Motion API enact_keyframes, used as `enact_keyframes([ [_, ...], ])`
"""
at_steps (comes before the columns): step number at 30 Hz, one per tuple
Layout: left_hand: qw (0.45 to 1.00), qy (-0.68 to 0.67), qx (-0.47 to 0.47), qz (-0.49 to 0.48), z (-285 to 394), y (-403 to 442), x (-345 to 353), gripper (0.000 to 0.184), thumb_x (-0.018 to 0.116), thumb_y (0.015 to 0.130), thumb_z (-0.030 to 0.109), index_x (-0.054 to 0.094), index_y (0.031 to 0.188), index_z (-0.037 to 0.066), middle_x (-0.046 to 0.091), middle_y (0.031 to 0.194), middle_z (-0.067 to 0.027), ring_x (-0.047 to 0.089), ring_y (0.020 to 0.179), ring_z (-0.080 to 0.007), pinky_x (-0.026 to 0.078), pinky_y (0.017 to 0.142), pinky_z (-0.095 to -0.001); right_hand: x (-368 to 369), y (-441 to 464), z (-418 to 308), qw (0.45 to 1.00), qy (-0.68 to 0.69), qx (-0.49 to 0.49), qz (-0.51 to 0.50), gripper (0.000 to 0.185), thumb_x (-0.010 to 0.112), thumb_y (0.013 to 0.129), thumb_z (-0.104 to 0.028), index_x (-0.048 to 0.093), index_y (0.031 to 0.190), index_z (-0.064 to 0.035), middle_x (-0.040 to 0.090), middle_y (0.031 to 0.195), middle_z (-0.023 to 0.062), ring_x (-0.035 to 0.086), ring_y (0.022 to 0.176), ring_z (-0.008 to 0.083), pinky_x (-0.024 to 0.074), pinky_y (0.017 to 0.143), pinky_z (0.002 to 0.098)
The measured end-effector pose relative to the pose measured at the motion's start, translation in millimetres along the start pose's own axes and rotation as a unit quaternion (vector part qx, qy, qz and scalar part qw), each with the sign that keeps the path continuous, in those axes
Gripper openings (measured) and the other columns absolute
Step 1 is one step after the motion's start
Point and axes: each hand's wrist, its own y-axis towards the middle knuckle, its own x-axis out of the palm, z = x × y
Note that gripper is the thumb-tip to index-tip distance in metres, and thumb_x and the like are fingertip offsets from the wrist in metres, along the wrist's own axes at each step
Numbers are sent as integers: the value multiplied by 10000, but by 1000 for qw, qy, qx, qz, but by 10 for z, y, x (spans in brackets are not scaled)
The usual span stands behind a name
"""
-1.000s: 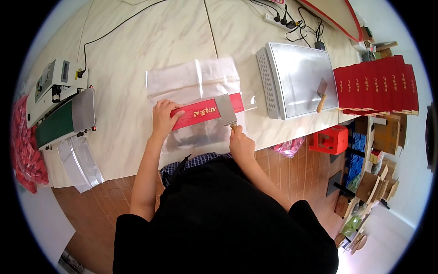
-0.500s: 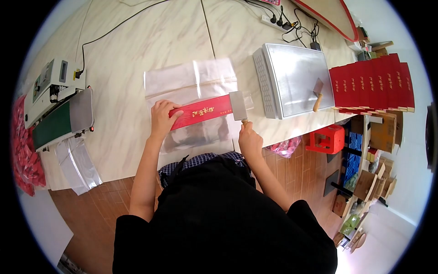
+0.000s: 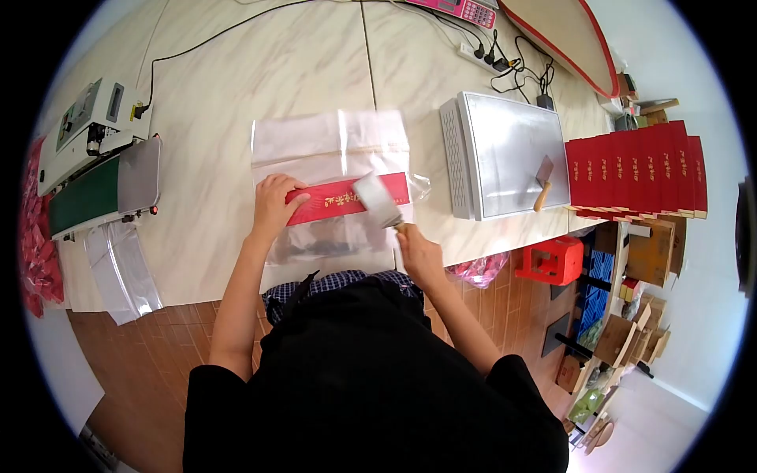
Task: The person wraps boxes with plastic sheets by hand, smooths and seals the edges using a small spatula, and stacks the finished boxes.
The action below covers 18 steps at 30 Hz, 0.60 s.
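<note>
A long red box with gold lettering lies on clear plastic bags in front of me. My left hand grips its left end, thumb on top and fingers behind. In my right hand is the wooden handle of a wide metal scraper, fingers wrapped round it. The blade is over the right half of the box, tilted and slightly blurred; whether it touches the box I cannot tell. A loose piece of clear film shows past the box's right end.
To the right stands a metal hot plate carrying a second scraper, with a row of red boxes beyond. A sealing machine is at the left. Cables and a power strip lie at the back. A red stool stands below.
The scraper has moved left from the box's right end to over its right half, and its blade has turned. My left hand stays on the box. The camera view has shifted slightly.
</note>
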Motion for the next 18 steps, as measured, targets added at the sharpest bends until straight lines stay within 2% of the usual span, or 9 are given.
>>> enact_keyframes([
  [1, 1000, 0, -2, -2, -4, -2, -6, 227, 746, 789, 285, 699, 919, 105, 669, 954, -35, 562, 1041, -267, 380, 942, -419, 64, 41, -32, 999, 20, -43, -2, 191, 484, 1008, -240, 534, 1074, -68, 656, 793, 188, 622, 677, 416, 488, 589, 481],
  [5, 1000, 1, 0, 12, -13, -17, 5, 226, 739, 795, 293, 700, 919, 108, 666, 942, -35, 564, 1037, -272, 381, 938, -421, 216, 236, -100, 995, 22, -96, -11, 194, 504, 992, -241, 516, 1062, -61, 662, 772, 174, 632, 625, 387, 488, 543, 480],
  [7, 1000, -3, -3, 6, 2, -6, -7, 220, 741, 792, 289, 700, 919, 113, 664, 934, -41, 567, 1029, -275, 383, 934, -420, 299, 291, -47, 997, -68, -30, -34, 200, 505, 992, -251, 513, 999, -51, 659, 713, 173, 639, 591, 363, 497, 523, 472],
  [14, 1000, -5, 1, 4, -22, -5, 18, 215, 742, 792, 285, 697, 919, 118, 662, 943, -48, 568, 1020, -276, 384, 932, -418, 307, 314, -8, 986, -147, 62, -45, 262, 486, 997, -302, 477, 930, -49, 639, 608, 158, 653, 560, 356, 517, 519, 455],
  [16, 1000, -3, -3, 9, -6, -14, 6, 215, 744, 792, 284, 694, 921, 119, 660, 947, -47, 567, 1021, -276, 384, 931, -419, 301, 322, 3, 981, -161, 103, -30, 260, 471, 1002, -284, 462, 938, -32, 630, 620, 193, 635, 570, 401, 493, 524, 498],
  [18, 1000, 1, -5, 6, 3, -21, 3, 215, 744, 792, 282, 692, 923, 119, 658, 947, -47, 566, 1023, -275, 383, 931, -419, 274, 327, 17, 979, -163, 118, -25, 265, 466, 1003, -287, 462, 935, -31, 633, 623, 195, 638, 573, 403, 497, 527, 501],
])
